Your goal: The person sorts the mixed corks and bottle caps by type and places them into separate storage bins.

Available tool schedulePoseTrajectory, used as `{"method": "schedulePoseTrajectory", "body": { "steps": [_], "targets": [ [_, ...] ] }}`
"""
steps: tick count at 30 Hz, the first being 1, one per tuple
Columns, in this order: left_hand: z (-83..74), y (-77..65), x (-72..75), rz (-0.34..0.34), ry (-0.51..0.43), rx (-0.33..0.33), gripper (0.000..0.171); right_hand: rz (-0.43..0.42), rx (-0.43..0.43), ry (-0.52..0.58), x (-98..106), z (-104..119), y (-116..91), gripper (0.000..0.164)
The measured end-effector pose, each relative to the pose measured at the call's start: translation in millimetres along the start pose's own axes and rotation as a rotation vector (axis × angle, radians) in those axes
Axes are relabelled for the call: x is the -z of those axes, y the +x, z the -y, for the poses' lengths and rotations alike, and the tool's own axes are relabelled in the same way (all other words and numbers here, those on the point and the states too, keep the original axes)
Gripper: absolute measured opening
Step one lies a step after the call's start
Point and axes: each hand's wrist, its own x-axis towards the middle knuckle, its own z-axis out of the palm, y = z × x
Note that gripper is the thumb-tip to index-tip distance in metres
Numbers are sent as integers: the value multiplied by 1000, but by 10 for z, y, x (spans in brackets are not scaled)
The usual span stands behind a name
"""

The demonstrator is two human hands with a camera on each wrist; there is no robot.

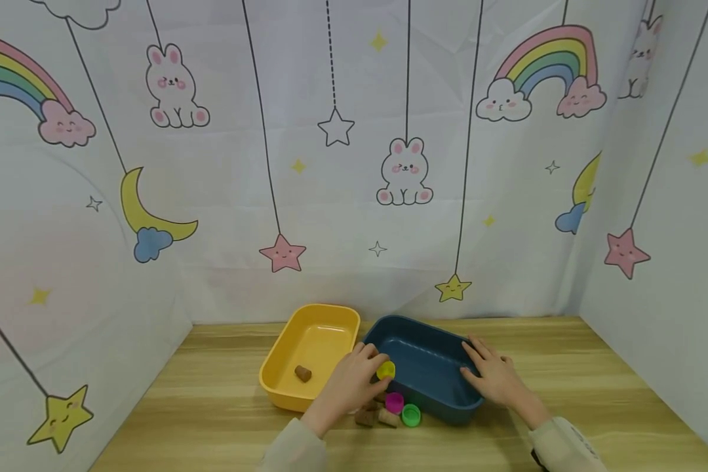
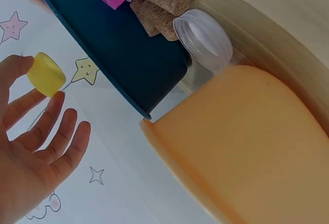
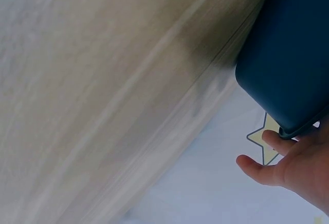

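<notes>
My left hand pinches a small yellow bottle cap between thumb and fingers, over the near-left rim of the dark blue tub. The left wrist view shows the cap at the fingertips, the other fingers loosely spread. On the tub's right rim rests my right hand, its fingers reaching over the edge. Below the left hand, on the table, lie a magenta cap, a green cap and several cork stoppers. A clear cap sits beside the corks in the left wrist view.
Left of the blue tub stands a yellow tub holding one brown cork. Both tubs are on a wood-grain table. Behind and at both sides hangs a white cloth printed with stars, rabbits and rainbows.
</notes>
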Motion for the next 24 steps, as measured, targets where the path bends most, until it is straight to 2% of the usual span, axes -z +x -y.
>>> {"method": "schedulePoseTrajectory", "body": {
  "steps": [4,13,24],
  "targets": [
    [27,70,-63,-11,12,21,26,-5,-1,3,-6,0,0,54],
    [45,236,-137,41,-21,109,30,-15,3,-2,4,11,-9,54],
    [19,406,-220,54,-26,130,28,-31,10,-7,1,10,-7,53]
  ]
}}
